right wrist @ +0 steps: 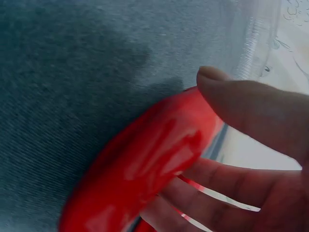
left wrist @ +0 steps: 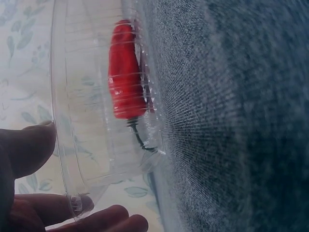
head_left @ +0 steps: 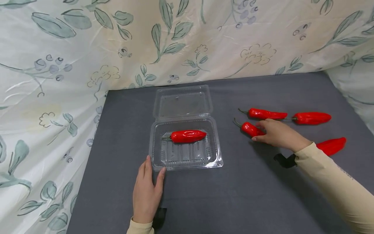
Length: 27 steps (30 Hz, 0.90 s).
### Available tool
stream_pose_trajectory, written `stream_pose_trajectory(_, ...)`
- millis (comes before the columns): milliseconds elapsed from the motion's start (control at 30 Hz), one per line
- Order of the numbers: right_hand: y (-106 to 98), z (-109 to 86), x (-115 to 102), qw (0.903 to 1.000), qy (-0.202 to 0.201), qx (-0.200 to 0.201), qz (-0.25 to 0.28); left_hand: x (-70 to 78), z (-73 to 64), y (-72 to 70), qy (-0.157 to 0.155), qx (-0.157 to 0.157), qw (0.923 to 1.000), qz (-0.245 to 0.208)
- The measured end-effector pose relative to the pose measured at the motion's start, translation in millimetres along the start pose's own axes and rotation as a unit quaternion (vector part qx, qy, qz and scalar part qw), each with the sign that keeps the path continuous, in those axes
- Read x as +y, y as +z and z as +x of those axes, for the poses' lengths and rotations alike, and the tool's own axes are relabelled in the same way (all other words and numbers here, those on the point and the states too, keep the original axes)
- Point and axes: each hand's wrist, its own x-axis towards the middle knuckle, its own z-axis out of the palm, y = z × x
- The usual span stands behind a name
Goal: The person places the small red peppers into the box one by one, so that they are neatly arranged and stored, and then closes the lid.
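A clear plastic clamshell container [head_left: 156,159] lies with its lid folded back, and one red pepper [head_left: 188,136] sits inside, stem to the left. My left hand [head_left: 147,190] is at the container's near left corner; its straight fingers and thumb touch the rim on either side. Farther right, my right hand [head_left: 279,135] holds another red pepper [head_left: 251,129] between thumb and fingers, the green stem pointing left. The right wrist view shows the thumb [right wrist: 251,111] on one side of this pepper [right wrist: 149,159] and the fingers on the other.
Behind the right hand lie a red pepper [head_left: 267,114] and, to its right, a second one [head_left: 312,118]. Another pepper [head_left: 333,146] is partly hidden by the right sleeve. A grey cloth [head_left: 204,201] covers the table, with a leaf-patterned curtain [head_left: 117,58] at the back and left.
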Motion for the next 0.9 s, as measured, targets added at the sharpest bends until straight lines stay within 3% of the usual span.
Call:
stream_pose_trajectory(533,9.8,6.4,8.8,0.9997,-0.013,0.019,0.011,0.3,0.5,0.0,-0.015,-0.008,0.9999,-0.001)
stream_pose_trajectory(900,1.1,5.0,-2.9,0.9964,-0.047,0.066,0.028,0.8,-0.1,0.1,-0.028,-0.018,0.9994,-0.001)
